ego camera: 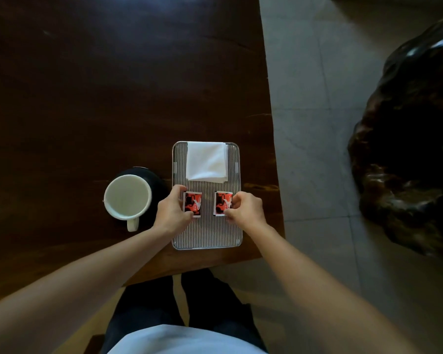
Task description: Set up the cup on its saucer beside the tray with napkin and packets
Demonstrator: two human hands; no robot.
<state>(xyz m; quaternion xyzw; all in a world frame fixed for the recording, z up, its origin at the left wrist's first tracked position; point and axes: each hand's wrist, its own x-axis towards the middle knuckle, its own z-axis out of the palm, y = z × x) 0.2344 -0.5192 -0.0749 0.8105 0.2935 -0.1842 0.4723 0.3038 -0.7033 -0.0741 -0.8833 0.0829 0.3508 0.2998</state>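
Left hand [173,209] pinches left packet [192,203], right hand [244,209] pinches right packet [222,203]; both packets side by side mid tray [207,236], below folded napkin [207,160]

Packets look light, thin, crinkly: best held at outer edges between fingertips, as now; likely slide on ribbed tray

Cup [127,195] sits on dark saucer [154,178], on desk [87,98] just left of tray, handle toward person, near left hand

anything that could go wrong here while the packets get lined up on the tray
The left hand works right beside the cup on its saucer; a sideways move might bump the cup. The tray lies near the table's right edge, so nudging it while setting the packets could push it toward the drop.
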